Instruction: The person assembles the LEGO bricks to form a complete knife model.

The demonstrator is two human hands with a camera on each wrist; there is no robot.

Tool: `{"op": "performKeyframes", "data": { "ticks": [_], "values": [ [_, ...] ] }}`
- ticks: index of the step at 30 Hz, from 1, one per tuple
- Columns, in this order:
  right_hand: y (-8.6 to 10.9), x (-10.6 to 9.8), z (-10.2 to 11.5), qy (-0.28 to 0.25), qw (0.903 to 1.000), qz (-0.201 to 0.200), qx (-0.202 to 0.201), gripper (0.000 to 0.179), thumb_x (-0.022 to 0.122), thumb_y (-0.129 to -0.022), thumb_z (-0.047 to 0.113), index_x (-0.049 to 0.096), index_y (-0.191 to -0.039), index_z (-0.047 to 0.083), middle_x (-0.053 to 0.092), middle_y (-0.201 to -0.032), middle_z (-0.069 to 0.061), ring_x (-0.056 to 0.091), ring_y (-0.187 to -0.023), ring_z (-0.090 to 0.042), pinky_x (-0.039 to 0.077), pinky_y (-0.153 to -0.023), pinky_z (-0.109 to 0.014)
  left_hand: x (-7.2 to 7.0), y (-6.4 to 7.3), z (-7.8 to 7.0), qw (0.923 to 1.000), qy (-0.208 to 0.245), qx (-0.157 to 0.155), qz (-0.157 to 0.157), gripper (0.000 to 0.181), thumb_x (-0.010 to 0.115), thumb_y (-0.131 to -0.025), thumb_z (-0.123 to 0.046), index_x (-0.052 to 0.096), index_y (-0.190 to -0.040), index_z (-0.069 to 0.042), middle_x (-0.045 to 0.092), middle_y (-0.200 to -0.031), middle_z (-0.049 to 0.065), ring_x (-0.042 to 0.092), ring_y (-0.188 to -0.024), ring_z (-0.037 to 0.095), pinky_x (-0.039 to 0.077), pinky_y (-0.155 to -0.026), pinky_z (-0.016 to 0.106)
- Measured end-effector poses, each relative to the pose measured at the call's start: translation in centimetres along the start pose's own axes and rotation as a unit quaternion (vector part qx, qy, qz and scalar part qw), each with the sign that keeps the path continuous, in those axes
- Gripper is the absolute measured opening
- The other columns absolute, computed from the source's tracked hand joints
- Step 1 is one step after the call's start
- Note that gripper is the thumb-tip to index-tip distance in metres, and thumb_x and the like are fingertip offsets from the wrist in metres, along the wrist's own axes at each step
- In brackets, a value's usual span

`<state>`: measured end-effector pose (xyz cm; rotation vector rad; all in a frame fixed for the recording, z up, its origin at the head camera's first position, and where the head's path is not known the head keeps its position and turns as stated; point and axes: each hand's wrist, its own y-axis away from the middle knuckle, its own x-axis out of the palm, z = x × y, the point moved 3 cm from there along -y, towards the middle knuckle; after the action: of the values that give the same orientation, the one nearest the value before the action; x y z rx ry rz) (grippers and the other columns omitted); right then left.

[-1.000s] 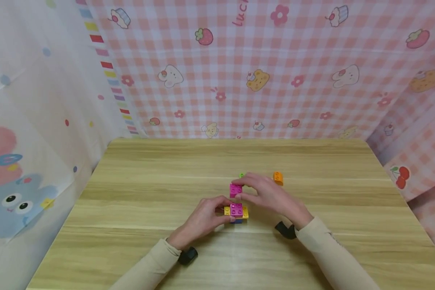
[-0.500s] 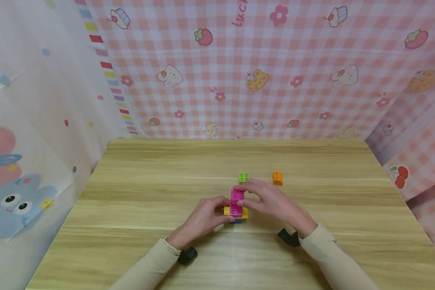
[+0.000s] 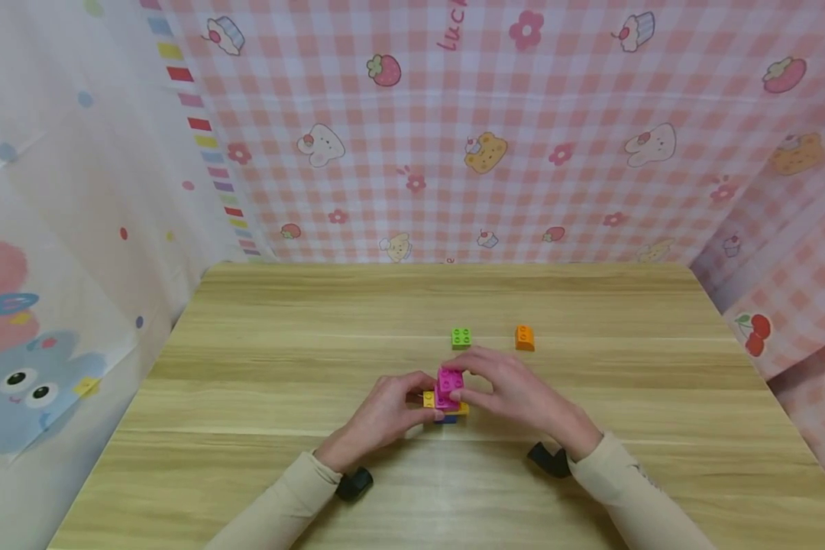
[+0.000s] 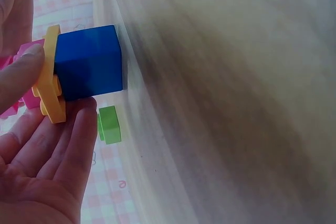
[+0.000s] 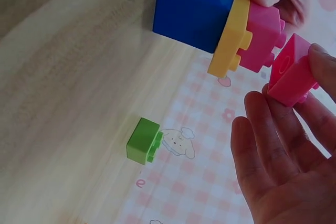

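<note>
A stack of toy building bricks stands on the table: a blue brick at the bottom, a thin yellow plate brick across it, and a pink brick on top. My left hand grips the stack from the left, thumb over the yellow and lower pink bricks in the left wrist view. In my right hand a second pink brick is pinched between thumb and fingers. It sits tilted close over the studs of the lower pink brick, its hollow underside partly showing in the right wrist view.
A green brick lies on the wooden table behind the stack. Farther right is an orange brick with a curved side. Black wrist mounts sit under both wrists. Patterned cloth hangs behind and at the sides.
My right hand has brought its pink brick toward me and down onto the top of the stack, uncovering the green brick. The left hand has held its place on the stack.
</note>
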<state>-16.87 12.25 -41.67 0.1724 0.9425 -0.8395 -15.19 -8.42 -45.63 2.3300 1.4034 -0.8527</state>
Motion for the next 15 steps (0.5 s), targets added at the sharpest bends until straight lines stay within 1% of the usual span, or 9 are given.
{"op": "performKeyframes", "data": {
  "ticks": [8,15],
  "values": [
    [0.36,0.62,0.01,0.014,0.9999,0.0,0.009,0.032,0.074,-0.098,0.025,0.07,-0.128,0.014,0.066,-0.131,0.0,0.062,-0.12,-0.02,0.055,-0.1,-0.043,-0.01,-0.12,-0.03,1.0,0.007,0.004,0.0,0.027,0.081,-0.091,-0.013,0.072,-0.116,-0.007,0.076,-0.111,0.004,0.071,-0.103,0.018,0.058,-0.091,0.032],
    [0.34,1.04,0.25,0.018,0.9998,0.0,0.001,0.03,0.073,-0.099,0.027,0.071,-0.126,0.014,0.065,-0.127,0.002,0.063,-0.113,-0.018,0.057,-0.096,-0.04,-0.01,-0.1,0.01,1.0,0.007,0.006,0.001,0.029,0.081,-0.092,-0.014,0.072,-0.118,-0.007,0.076,-0.113,0.004,0.071,-0.104,0.018,0.059,-0.091,0.033]
  ]
}}
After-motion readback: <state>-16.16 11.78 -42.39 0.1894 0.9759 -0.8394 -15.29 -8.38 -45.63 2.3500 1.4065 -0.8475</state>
